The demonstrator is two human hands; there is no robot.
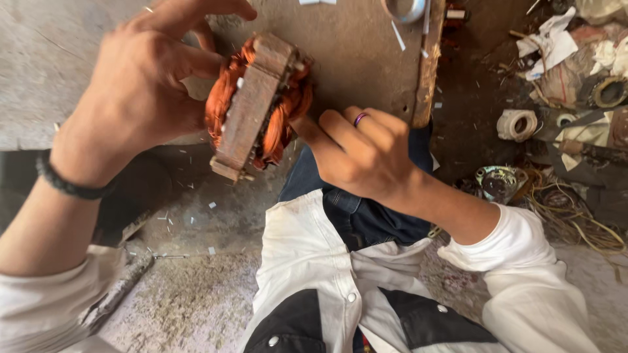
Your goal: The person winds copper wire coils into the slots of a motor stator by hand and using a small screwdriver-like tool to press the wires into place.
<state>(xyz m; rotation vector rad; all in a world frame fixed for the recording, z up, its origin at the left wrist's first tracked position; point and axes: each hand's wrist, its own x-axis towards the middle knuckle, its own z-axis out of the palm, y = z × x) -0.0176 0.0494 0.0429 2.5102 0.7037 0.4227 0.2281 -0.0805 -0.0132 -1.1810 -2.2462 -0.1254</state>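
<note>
Stator (252, 108): rusty core, copper windings bulging on both sides, held on edge above the wooden board (366, 59).
Left hand (140, 85): clasps its far side.
Right hand (363, 153): fingertips pinch at the lower coil, perhaps on a wire.
Progress: coils look wound; tidying remains.

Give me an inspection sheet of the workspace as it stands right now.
Surface: rough grey floor, dusty, strewn with small white scraps.
Job's things: motor stator with rusty core and copper windings, held up on edge.
Clutter: white ring, round metal part, crumpled paper, wooden board.
Hands: left hand grips the stator; right hand, fingers at the windings.
Cables: tangled yellowish wire on the right.
Surroundings: nothing seen beyond the floor.
</note>
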